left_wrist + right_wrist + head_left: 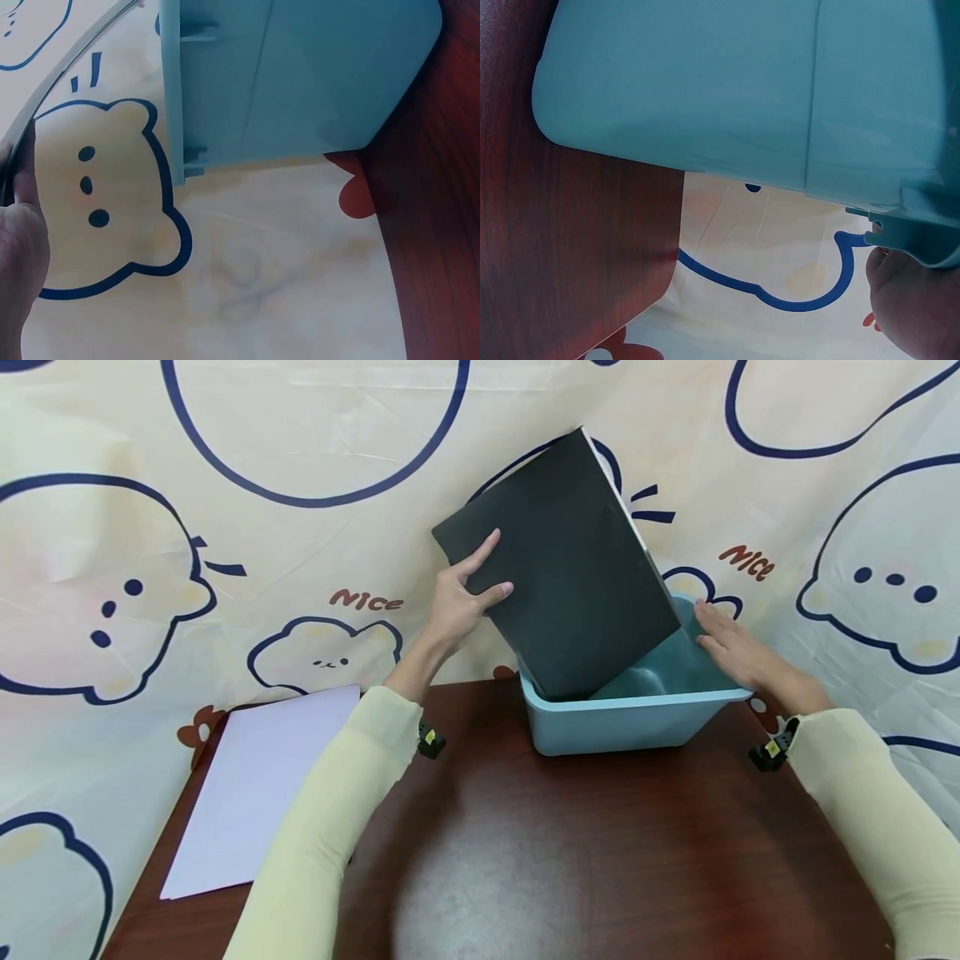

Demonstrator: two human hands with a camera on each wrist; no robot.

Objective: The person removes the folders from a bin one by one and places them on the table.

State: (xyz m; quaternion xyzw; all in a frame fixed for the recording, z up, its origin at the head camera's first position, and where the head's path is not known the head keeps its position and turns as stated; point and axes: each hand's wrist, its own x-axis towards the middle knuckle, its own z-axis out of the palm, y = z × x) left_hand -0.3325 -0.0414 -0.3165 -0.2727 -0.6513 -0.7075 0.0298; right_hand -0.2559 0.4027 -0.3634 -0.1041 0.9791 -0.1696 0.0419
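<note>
My left hand (461, 597) grips a flat black folder (562, 568) by its left edge, thumb and index finger spread over the dark face. The folder is tilted, its lower corner down inside a light blue plastic bin (615, 727), and a white strip shows along its right edge. In the left wrist view, the hand (22, 247) is at the folder's thin edge beside the bin. My right hand (738, 647) holds the bin's right rim, fingers over the edge. From the right wrist, the hand (919, 300) shows partly under the rim, the rest hidden.
White paper (262, 785) lies on the left of the dark brown table (555, 852), partly covered by my left forearm. A cartoon-printed cloth (300, 552) hangs right behind the table and bin. Small black wrist cameras (431, 741) sit at the sleeve cuffs.
</note>
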